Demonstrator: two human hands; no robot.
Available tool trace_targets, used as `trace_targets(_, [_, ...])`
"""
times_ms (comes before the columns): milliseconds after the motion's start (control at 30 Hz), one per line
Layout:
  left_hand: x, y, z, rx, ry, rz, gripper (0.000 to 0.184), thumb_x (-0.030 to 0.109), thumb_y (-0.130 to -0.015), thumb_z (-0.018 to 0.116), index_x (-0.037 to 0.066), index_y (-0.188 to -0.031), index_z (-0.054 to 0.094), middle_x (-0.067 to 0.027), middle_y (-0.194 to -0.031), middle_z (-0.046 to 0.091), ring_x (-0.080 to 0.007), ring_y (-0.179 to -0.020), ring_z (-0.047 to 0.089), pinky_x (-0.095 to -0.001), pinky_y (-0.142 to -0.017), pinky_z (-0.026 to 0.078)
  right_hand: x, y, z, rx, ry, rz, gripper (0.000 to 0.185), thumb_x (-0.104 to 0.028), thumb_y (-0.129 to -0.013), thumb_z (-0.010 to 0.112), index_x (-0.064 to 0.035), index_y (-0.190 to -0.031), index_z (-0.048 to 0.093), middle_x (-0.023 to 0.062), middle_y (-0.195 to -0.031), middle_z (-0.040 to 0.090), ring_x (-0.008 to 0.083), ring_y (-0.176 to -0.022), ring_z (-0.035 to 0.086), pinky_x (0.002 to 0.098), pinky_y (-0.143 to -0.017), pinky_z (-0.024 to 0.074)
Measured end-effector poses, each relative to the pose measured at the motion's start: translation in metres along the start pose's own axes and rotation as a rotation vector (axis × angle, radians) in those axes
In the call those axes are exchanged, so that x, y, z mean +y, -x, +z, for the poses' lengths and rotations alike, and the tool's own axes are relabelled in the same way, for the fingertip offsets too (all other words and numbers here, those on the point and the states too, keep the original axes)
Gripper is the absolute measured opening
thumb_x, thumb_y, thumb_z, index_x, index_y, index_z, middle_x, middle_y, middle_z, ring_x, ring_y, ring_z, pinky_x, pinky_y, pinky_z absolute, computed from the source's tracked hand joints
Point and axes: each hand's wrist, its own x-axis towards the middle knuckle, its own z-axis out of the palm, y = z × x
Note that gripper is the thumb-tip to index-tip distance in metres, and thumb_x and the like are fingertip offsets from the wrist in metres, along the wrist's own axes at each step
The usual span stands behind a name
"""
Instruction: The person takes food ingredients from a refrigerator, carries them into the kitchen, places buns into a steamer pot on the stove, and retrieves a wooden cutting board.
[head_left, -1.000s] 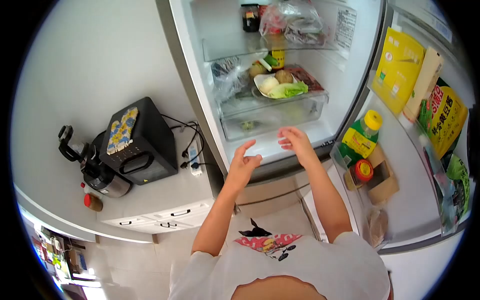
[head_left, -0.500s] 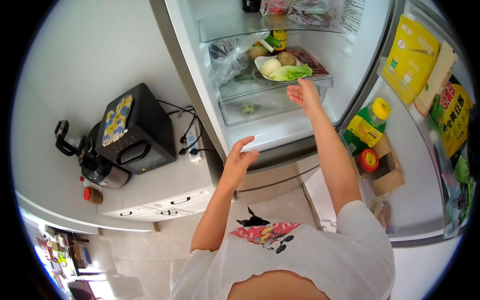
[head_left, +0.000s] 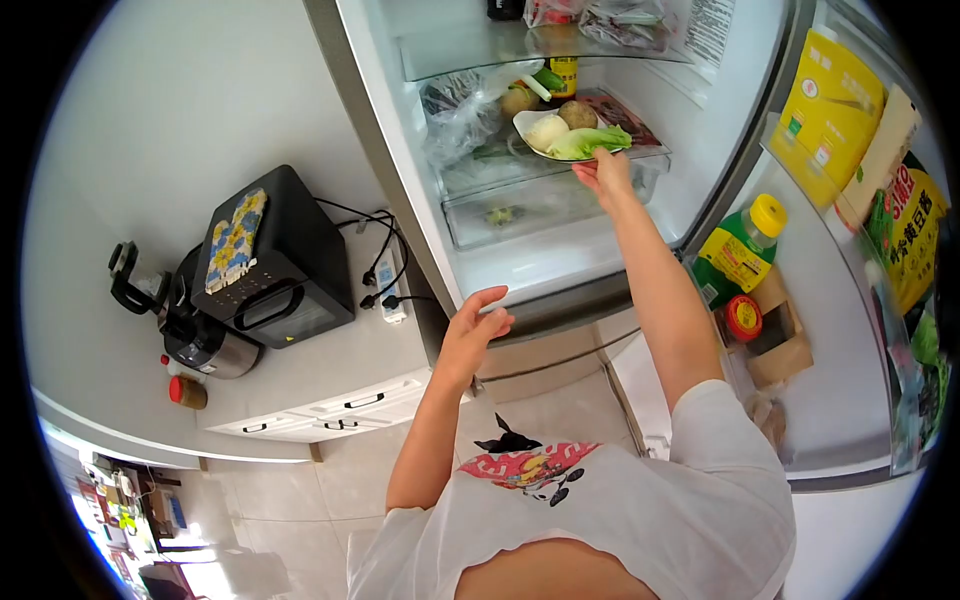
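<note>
Open fridge point(head_left: 540, 266), upper centre: right hand point(head_left: 608, 181) seemingly pinching the plate point(head_left: 521, 121) by its rim, left hand point(head_left: 472, 337) empty, fingers spread; likely grip step, calling for level support.

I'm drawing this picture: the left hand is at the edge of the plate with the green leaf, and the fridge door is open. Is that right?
Not quite: the right hand is at the edge of the plate with the green leaf, as the head view shows. The fridge door is open.
</note>
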Motion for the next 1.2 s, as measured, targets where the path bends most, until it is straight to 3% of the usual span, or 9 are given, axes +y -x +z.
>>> trace_targets(400, [0.005,-0.015,0.010,-0.047,0.026,0.023,0.043,0.026,-0.087,0.046,0.003,-0.122,0.041,-0.0098,-0.119,0.046,-0.0171,-0.092,0.053,-0.0306,-0.084,0.043,-0.036,0.075,-0.035,-0.060,0.135,-0.104,0.026,-0.017,-0.080,0.042,-0.0021,-0.099,0.051,0.0090,-0.074,0.060,0.0151,-0.056,0.059,0.0227,-0.046,0.0456])
trace_targets(667, [0.011,-0.029,0.021,-0.080,0.226,-0.079,0.056,0.041,-0.089,0.036,0.003,-0.130,0.030,-0.0158,-0.116,0.049,-0.0172,-0.083,0.056,-0.0320,-0.076,0.047,-0.026,0.136,-0.076,-0.194,0.162,0.034,0.027,-0.018,-0.077,0.045,-0.0020,-0.097,0.052,0.0073,-0.069,0.059,0.0120,-0.050,0.056,0.0215,-0.042,0.0437])
trace_targets(867, [0.003,-0.028,0.018,-0.185,0.382,-0.184,0.048,0.038,-0.090,0.033,0.005,-0.124,0.035,-0.0152,-0.108,0.055,-0.0193,-0.081,0.060,-0.0344,-0.069,0.051,-0.013,0.156,-0.087,-0.336,0.247,0.150,0.030,-0.014,-0.075,0.047,-0.0005,-0.101,0.050,0.0059,-0.069,0.058,0.0101,-0.043,0.053,0.0200,-0.038,0.0448])
trace_targets(1067, [-0.016,-0.020,0.004,-0.149,0.386,-0.291,0.037,0.019,-0.085,0.042,-0.005,-0.113,0.042,-0.0149,-0.097,0.059,-0.0237,-0.082,0.062,-0.0337,-0.063,0.056,-0.006,0.157,-0.082,-0.462,0.295,0.214,0.037,-0.010,-0.075,0.046,-0.0017,-0.111,0.049,0.0025,-0.069,0.058,0.0075,-0.047,0.054,0.0193,-0.040,0.0443])
trace_targets(1200, [-0.009,-0.006,0.002,-0.094,0.401,-0.278,0.036,0.013,-0.081,0.046,-0.007,-0.111,0.042,-0.0143,-0.098,0.058,-0.0222,-0.082,0.062,-0.0321,-0.059,0.056,0.003,0.147,-0.079,-0.530,0.279,0.331,0.037,-0.010,-0.077,0.046,-0.0032,-0.114,0.047,0.0016,-0.075,0.058,0.0063,-0.053,0.055,0.0190,-0.045,0.0456])
